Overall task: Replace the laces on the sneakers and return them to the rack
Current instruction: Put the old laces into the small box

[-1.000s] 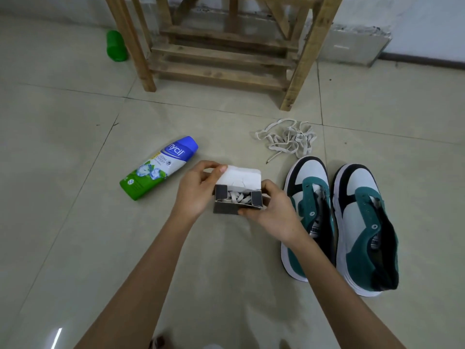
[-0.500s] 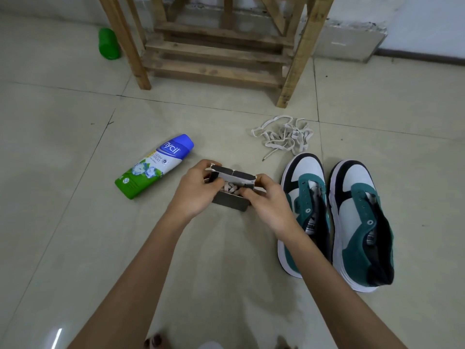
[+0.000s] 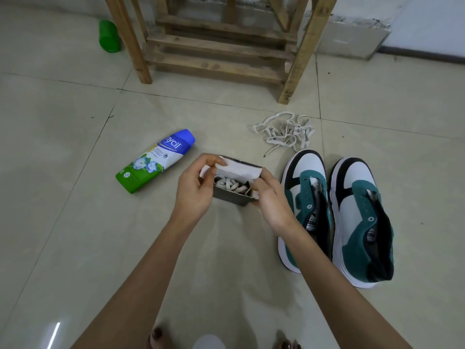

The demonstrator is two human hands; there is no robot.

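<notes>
Head view: at frame centre, left hand [image 3: 193,191] pinches the lid [image 3: 239,170] of a small box [image 3: 230,199], right hand [image 3: 273,201] grips its right end; white laces [image 3: 230,185] lie inside. Unlaced sneakers [image 3: 305,172] stand lower right, rack [image 3: 216,49] top centre.

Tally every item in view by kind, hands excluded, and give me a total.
Sneakers: 2
Bottles: 2, the Nycil powder bottle and the green bottle
Lace box: 1, gripped by the left hand and the right hand
Loose lace pile: 1
Wooden rack: 1
Total: 7
</notes>
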